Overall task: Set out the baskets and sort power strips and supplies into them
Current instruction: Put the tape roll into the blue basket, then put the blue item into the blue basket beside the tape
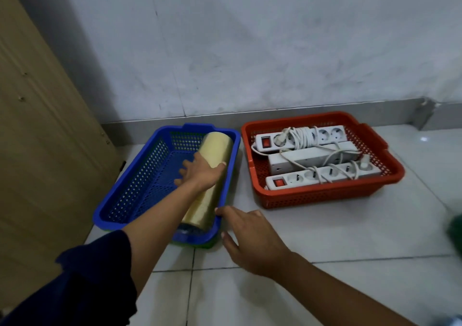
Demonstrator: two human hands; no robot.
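Observation:
A blue basket [140, 175] sits on the tiled floor at the left, with a green basket edge [200, 245] showing under its near corner. A long yellowish roll of tape or film [216, 150] lies along its right side. My left hand [200, 173] rests over the middle of the roll, fingers wrapped on it. My right hand [250, 238] hovers open by the blue basket's near right corner, one fingertip at the rim. A red basket [325, 195] to the right holds three white power strips [320, 175] with tangled cords.
A wooden cabinet or door [37, 138] stands at the left. The white wall [250, 50] and grey skirting run right behind the baskets. Something dark green [456, 230] is at the right edge, blurred.

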